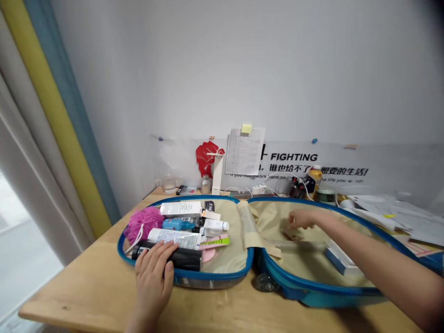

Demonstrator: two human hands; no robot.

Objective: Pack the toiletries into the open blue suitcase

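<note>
Wooden desk [86, 296] under an open blue suitcase [215, 277], toiletries [176, 225] packed in its left shell. My left grip [152, 277] lies wide over a black cylinder [185, 259], touching it. My right grip [301, 218] is narrow, just above a small brown item [290, 232] in the right shell; cannot tell if holding.

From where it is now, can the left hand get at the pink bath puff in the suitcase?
Probably yes. The left hand rests on the black cylinder, close beside the pink mesh bath puff in the open blue suitcase. Nothing appears to lie on top of the puff, so the way looks free.
</note>
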